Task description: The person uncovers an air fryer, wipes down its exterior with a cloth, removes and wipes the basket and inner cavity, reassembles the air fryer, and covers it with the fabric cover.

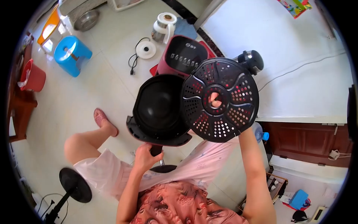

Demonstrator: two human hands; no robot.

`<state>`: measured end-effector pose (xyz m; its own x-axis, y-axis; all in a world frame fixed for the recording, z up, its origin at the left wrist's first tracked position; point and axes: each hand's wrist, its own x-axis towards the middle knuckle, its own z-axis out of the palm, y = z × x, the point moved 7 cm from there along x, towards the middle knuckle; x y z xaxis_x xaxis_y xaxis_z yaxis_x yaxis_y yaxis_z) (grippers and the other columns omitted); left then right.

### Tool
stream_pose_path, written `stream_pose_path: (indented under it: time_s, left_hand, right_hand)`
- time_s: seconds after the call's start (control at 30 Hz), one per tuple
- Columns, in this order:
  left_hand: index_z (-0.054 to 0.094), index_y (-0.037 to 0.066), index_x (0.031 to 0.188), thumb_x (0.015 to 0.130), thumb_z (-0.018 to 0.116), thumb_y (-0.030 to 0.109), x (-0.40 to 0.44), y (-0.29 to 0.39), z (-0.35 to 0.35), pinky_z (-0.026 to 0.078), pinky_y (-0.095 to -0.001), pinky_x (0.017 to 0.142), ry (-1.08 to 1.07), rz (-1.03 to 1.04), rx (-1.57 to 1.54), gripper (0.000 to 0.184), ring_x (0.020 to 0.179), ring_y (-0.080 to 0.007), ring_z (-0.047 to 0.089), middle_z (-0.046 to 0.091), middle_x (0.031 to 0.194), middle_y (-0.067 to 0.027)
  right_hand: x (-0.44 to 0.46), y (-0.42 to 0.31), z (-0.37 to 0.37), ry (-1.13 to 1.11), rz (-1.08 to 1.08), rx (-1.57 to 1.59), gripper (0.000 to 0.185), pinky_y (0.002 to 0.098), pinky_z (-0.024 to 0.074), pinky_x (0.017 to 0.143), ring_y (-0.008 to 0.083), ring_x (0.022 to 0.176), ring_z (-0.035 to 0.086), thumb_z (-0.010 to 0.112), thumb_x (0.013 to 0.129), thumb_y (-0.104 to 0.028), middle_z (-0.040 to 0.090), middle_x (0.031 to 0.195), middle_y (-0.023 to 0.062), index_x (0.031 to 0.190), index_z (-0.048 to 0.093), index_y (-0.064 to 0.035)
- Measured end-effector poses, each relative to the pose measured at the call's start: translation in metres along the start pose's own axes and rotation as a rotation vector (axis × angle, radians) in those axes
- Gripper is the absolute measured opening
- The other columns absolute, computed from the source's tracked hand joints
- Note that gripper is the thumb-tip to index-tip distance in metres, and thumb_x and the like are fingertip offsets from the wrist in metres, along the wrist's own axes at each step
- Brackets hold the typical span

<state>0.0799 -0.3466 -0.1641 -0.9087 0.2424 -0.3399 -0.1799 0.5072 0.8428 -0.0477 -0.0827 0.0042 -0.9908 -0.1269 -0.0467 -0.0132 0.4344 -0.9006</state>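
Note:
My left hand point(143, 158) is closed on the handle point(156, 149) of a black air fryer basket point(158, 106), which is pulled out in front of the air fryer point(182, 56). The inside of the basket is bare and dark. Raised to the right of the basket is a round black perforated crisper plate point(238, 112), facing me and overlapping the basket's right edge. Two fingertips of my right hand point(215, 100) poke through the plate's centre hole. The rest of that hand is hidden behind the plate.
Near the air fryer stand a glass pot with a white top point(164, 28) and a white lid-like disc point(145, 49) with a cord. Left are a blue stool point(72, 56), red bin point(33, 76) and metal bowl point(87, 20). A white tabletop point(298, 86) lies right, a black stand point(75, 184) lower left.

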Motion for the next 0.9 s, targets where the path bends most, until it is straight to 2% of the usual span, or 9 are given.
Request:
stream_pose_path:
  time_s: [0.1, 0.13, 0.23, 0.33, 0.37, 0.5, 0.6, 0.7, 0.9]
  left_hand:
    - [0.064, -0.002, 0.081, 0.063, 0.074, 0.029, -0.001, 0.007, -0.002, 0.048, -0.0386, 0.065, -0.008, 0.01, -0.019, 0.037, 0.068, -0.0326, 0.061, 0.062, 0.074, -0.0185]
    - [0.065, -0.002, 0.078, 0.062, 0.073, 0.028, -0.001, 0.006, -0.002, 0.048, -0.0412, 0.067, -0.03, -0.002, -0.022, 0.035, 0.072, -0.0353, 0.06, 0.062, 0.076, -0.0195]
    - [0.065, -0.001, 0.08, 0.063, 0.073, 0.025, -0.002, 0.0, -0.002, 0.049, -0.0366, 0.067, -0.056, -0.005, -0.058, 0.033, 0.069, -0.0298, 0.062, 0.062, 0.074, -0.0165]
    - [0.066, 0.0, 0.082, 0.064, 0.073, 0.023, -0.003, 0.0, -0.006, 0.049, -0.0339, 0.067, -0.064, 0.028, -0.026, 0.03, 0.066, -0.0241, 0.063, 0.063, 0.074, -0.0146]
    - [0.066, 0.0, 0.082, 0.064, 0.073, 0.023, -0.004, 0.0, -0.007, 0.049, -0.0338, 0.067, -0.073, 0.033, -0.028, 0.03, 0.066, -0.0238, 0.062, 0.063, 0.075, -0.0147]
    - [0.066, 0.0, 0.082, 0.065, 0.073, 0.021, -0.007, -0.006, -0.01, 0.05, -0.0314, 0.067, -0.104, 0.017, -0.036, 0.028, 0.065, -0.0197, 0.061, 0.064, 0.074, -0.0125]
    - [0.066, 0.0, 0.082, 0.066, 0.073, 0.019, -0.009, -0.011, -0.008, 0.05, -0.0294, 0.066, -0.123, 0.012, -0.11, 0.026, 0.065, -0.0148, 0.061, 0.064, 0.073, -0.0092]
    - [0.066, 0.0, 0.082, 0.066, 0.072, 0.016, -0.009, -0.014, -0.008, 0.05, -0.0282, 0.065, -0.151, -0.03, -0.093, 0.024, 0.066, -0.0115, 0.06, 0.065, 0.072, -0.0064]
    - [0.066, 0.001, 0.08, 0.066, 0.072, 0.017, -0.008, -0.015, -0.009, 0.05, -0.028, 0.064, -0.198, -0.085, -0.091, 0.023, 0.064, -0.0118, 0.061, 0.065, 0.07, -0.006]
  right_hand:
    - [0.006, -0.02, 0.038, -0.124, -0.098, -0.297, 0.013, 0.0259, 0.0497, 0.061, 0.0138, 0.068, 0.062, 0.064, 0.078, -0.005, 0.061, 0.075, 0.0058, 0.09, 0.062, -0.0012]
    - [0.01, -0.022, 0.053, -0.181, -0.065, -0.361, 0.01, 0.0284, 0.0498, 0.06, 0.0178, 0.068, 0.063, 0.062, 0.077, -0.008, 0.061, 0.076, 0.0069, 0.085, 0.061, -0.0024]
    - [0.017, -0.024, 0.094, -0.237, -0.369, -0.776, 0.014, 0.0335, 0.0505, 0.06, 0.0247, 0.065, 0.061, 0.064, 0.067, -0.002, 0.055, 0.073, 0.0106, 0.077, 0.054, -0.0016]
    - [0.022, -0.007, 0.127, -0.288, -0.533, -1.019, 0.013, 0.0338, 0.0505, 0.06, 0.0251, 0.069, 0.061, 0.063, 0.068, -0.002, 0.054, 0.074, 0.0095, 0.075, 0.052, -0.0038]
    - [0.022, -0.006, 0.139, -0.318, -0.617, -1.136, 0.003, 0.0302, 0.0524, 0.056, 0.021, 0.067, 0.063, 0.06, 0.072, -0.009, 0.059, 0.073, 0.007, 0.074, 0.058, -0.0074]
    - [0.017, 0.008, 0.17, -0.405, -0.731, -1.301, 0.002, 0.0272, 0.0507, 0.052, 0.0164, 0.066, 0.063, 0.062, 0.069, -0.01, 0.059, 0.07, 0.0026, 0.07, 0.06, -0.0098]
    - [0.009, 0.025, 0.187, -0.479, -0.792, -1.366, 0.006, 0.0259, 0.0486, 0.05, 0.0152, 0.065, 0.059, 0.061, 0.071, -0.013, 0.053, 0.069, 0.0014, 0.07, 0.055, -0.011]
    - [0.007, 0.029, 0.193, -0.495, -0.84, -1.332, 0.007, 0.0254, 0.0475, 0.048, 0.0143, 0.063, 0.058, 0.061, 0.07, -0.013, 0.052, 0.067, 0.0009, 0.068, 0.055, -0.0115]
    - [0.008, 0.051, 0.199, -0.511, -0.843, -1.218, 0.004, 0.0284, 0.0509, 0.051, 0.0173, 0.064, 0.063, 0.062, 0.071, -0.013, 0.058, 0.066, 0.0024, 0.068, 0.062, -0.011]
